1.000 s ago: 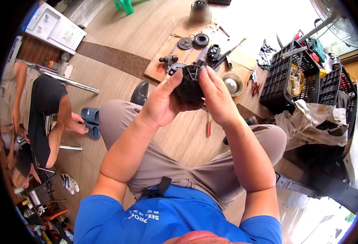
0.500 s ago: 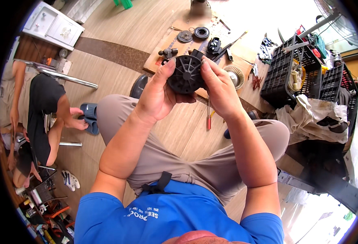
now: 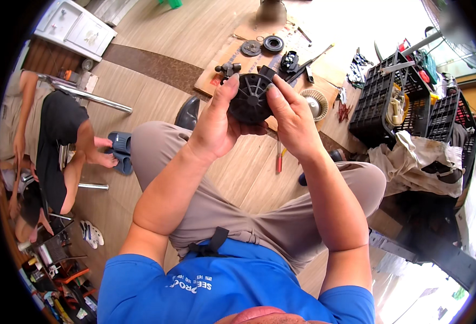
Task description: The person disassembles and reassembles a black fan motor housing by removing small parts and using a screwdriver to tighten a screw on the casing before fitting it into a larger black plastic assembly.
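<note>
A black round plastic housing (image 3: 251, 102) with radial ribs is gripped between both hands above my crossed legs. My left hand (image 3: 219, 124) holds its left side, thumb on the rim. My right hand (image 3: 292, 119) is closed on its right side, thumb along the ribbed face. Behind it, a cardboard sheet (image 3: 208, 82) carries several metal and plastic parts, among them a dark ring (image 3: 273, 44) and a flat disc (image 3: 251, 48). A squirrel-cage fan wheel (image 3: 315, 103) lies to the right. A red-handled screwdriver (image 3: 279, 162) lies on the floor below the housing.
Black plastic crates (image 3: 373, 108) with bundled items stand at the right beside a pale cloth (image 3: 410, 162) and a standing fan (image 3: 454, 38). Another person's bare leg (image 3: 73, 173) and chair are at the left, near blue slippers (image 3: 122, 154). A white cabinet (image 3: 73, 29) stands at the back left.
The housing and both hands rose a little from a second ago, and its ribbed face turned more toward the camera. Since half a second ago, my right thumb has shifted slightly down the face.
</note>
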`<state>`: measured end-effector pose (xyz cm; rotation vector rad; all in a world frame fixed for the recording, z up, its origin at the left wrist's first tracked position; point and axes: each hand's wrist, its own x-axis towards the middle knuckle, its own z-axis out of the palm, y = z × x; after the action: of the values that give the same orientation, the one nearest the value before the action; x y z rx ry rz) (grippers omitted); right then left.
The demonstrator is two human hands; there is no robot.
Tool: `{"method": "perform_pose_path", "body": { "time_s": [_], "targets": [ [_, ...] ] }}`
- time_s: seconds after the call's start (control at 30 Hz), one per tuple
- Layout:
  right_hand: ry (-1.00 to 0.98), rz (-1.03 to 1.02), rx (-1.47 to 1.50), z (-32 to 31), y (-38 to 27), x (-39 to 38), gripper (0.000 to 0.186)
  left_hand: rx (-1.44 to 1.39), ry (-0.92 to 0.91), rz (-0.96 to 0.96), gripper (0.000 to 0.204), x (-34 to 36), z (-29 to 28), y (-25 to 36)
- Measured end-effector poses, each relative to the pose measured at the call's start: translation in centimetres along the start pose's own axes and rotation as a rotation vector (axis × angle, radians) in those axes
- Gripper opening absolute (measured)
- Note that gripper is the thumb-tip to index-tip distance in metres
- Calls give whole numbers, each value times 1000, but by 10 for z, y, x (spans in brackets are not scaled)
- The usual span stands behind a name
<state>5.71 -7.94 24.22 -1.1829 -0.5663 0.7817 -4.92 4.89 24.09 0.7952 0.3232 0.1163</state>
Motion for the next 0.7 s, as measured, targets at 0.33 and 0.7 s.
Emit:
{"method": "perform_pose_path", "body": {
  "time_s": [0.33,0.7],
  "targets": [
    [-7,-45,-48,-5,-1,-1,32,32,-8,38,60,-1,4,1],
    [-61,-97,116,-4,2,-7,33,125,-1,147,63,-4,8,3]
  ]
}}
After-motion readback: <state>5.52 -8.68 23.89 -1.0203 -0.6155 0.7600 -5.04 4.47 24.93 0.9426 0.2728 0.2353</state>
